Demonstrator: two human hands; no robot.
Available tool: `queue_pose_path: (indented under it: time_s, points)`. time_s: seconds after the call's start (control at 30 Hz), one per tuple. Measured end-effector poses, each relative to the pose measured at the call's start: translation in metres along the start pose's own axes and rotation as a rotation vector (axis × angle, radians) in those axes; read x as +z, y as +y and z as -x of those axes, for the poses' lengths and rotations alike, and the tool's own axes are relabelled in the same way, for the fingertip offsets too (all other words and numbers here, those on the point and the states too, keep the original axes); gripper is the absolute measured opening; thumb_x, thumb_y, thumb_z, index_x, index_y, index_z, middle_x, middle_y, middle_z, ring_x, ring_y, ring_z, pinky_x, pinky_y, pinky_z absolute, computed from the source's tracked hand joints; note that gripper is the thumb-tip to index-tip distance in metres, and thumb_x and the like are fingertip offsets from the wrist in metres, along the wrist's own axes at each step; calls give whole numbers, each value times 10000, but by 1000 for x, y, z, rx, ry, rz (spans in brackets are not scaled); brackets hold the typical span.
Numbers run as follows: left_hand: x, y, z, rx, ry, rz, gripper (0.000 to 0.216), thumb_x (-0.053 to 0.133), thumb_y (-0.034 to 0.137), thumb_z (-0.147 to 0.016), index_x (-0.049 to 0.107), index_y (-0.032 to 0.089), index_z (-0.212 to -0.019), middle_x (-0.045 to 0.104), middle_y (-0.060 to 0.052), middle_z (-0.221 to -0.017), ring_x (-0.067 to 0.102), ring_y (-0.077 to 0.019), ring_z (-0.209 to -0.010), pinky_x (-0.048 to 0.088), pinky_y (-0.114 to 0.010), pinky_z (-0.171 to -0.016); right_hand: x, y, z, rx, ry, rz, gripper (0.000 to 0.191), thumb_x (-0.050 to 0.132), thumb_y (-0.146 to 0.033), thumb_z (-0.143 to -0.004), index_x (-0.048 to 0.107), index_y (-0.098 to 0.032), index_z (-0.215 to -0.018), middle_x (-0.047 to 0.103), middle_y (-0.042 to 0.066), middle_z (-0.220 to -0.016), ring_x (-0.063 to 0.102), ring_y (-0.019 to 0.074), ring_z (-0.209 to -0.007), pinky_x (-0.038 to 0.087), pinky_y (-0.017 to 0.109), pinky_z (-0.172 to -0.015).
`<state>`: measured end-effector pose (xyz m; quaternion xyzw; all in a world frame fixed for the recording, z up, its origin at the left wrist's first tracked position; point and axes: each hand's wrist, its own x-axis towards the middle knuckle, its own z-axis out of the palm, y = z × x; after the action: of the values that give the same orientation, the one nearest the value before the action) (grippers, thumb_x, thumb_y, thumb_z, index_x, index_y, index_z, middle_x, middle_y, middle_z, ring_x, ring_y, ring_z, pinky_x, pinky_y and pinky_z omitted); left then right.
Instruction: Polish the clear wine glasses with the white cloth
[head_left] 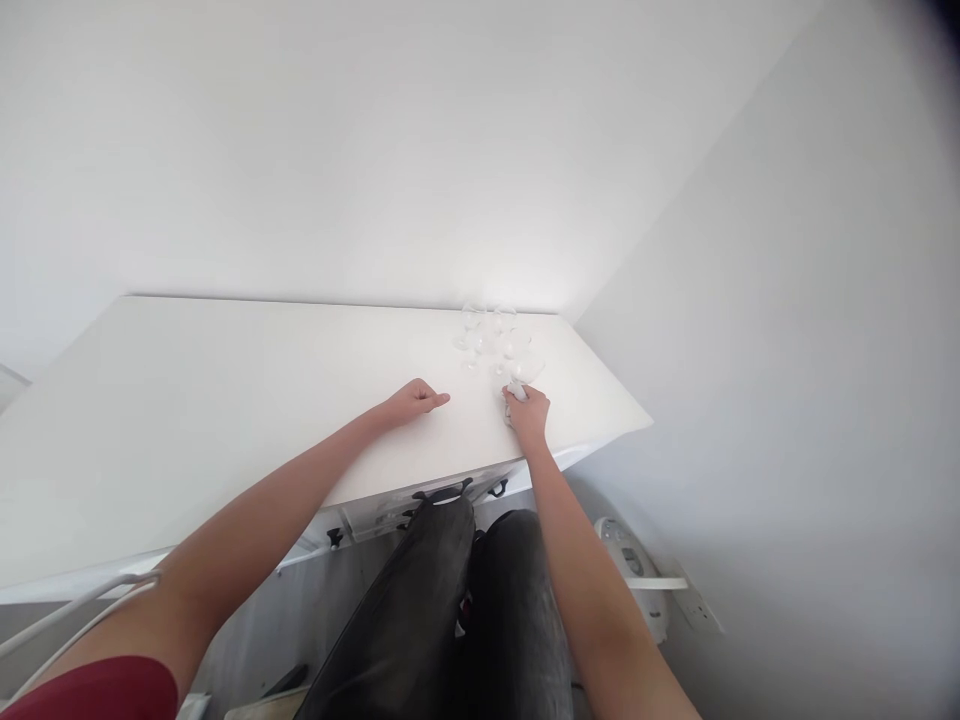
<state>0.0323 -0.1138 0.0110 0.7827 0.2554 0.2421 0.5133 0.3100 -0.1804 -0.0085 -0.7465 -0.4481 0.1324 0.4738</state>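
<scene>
On the white tabletop point(247, 390), my right hand point(528, 412) is closed around the lower part of a clear stemmed glass point(527, 370), whose bowl shows just beyond my fingers. A small whitish patch point(516, 391) shows at my fingertips; I cannot tell if it is cloth or part of the glass. Behind it, several clear stemmed glasses point(489, 335) stand in a close group near the back wall. To the left, my left hand point(417, 401) rests on the tabletop, fingers curled and thumb pointing right. Nothing shows in it, and it is apart from the glasses.
White walls point(337, 150) meet at a corner behind and to the right. Dark handles point(442, 491) stick out under the front edge, close to my knees point(435, 570). Low on the right are a white appliance point(630, 560) and a wall socket point(697, 605).
</scene>
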Motion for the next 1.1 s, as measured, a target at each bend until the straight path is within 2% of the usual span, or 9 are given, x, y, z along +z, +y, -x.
queue_pose_path:
  time_s: [0.13, 0.27, 0.4, 0.47, 0.6, 0.67, 0.77, 0.93, 1.1]
  points:
    - [5, -3, -3, -38, -18, -155, 593, 504, 545, -978, 174, 233, -597, 134, 54, -587, 130, -93, -530, 140, -313, -543, -1, 1, 0, 3, -3, 32, 278, 631, -420, -843, 612, -203, -670, 586, -3, -569, 479, 162, -594, 389, 271, -562]
    - [16, 2, 2, -73, 86, -382, 519, 456, 469, -994, 210, 224, -608, 249, 34, -571, 242, -125, -548, 229, -319, -579, -2, 1, 2, 1, -19, 54, 254, 586, -385, -872, 603, -210, -690, 588, -8, -579, 483, 161, -578, 403, 269, -560]
    - [32, 14, 38, -84, 233, -613, 304, 463, 352, -984, 480, 216, -713, 578, -54, -804, 540, -234, -836, 404, -382, -814, -1, 1, 1, -10, -31, 90, 249, 549, -366, -898, 644, -211, -728, 623, 0, -613, 528, 171, -579, 435, 269, -592]
    - [41, 19, 69, -122, 322, -718, 211, 459, 316, -982, 601, 207, -870, 629, -119, -1018, 568, -306, -1012, 417, -458, -919, -1, 1, 0, -9, -34, 122, 234, 553, -353, -900, 676, -215, -757, 646, 11, -630, 554, 184, -598, 442, 274, -612]
    - [56, 22, 126, -283, 543, -1027, 287, 470, 321, -1009, 668, 197, -1176, 619, -169, -1258, 582, -349, -1161, 459, -513, -998, -2, 2, -1, 0, -37, 190, 216, 569, -347, -913, 731, -225, -837, 691, 45, -691, 613, 220, -675, 449, 287, -653]
    - [60, 22, 141, -315, 581, -1121, 353, 459, 321, -1026, 651, 187, -1290, 603, -186, -1360, 573, -354, -1240, 448, -529, -1066, -2, 2, -1, 3, -40, 220, 218, 575, -351, -922, 741, -230, -850, 705, 56, -723, 633, 233, -708, 450, 293, -670]
    - [65, 24, 143, -332, 567, -1187, 404, 440, 297, -1032, 636, 177, -1364, 585, -198, -1445, 547, -360, -1326, 408, -564, -1142, -1, 2, -1, 11, -37, 253, 216, 583, -355, -932, 747, -232, -863, 723, 66, -769, 646, 248, -753, 448, 302, -691]
    - [68, 29, 133, -394, 525, -1211, 455, 386, 288, -1044, 587, 220, -1446, 533, -186, -1554, 482, -378, -1429, 332, -736, -1168, 0, 2, 1, 21, -32, 279, 213, 599, -360, -939, 766, -232, -973, 750, 78, -866, 658, 245, -789, 455, 305, -713]
    - [71, 31, 133, -421, 522, -1198, 471, 392, 295, -1037, 584, 223, -1461, 534, -189, -1561, 477, -378, -1436, 315, -741, -1188, -1, 3, 6, 17, -24, 312, 237, 598, -335, -924, 741, -241, -1089, 742, 63, -866, 654, 239, -751, 450, 312, -708]
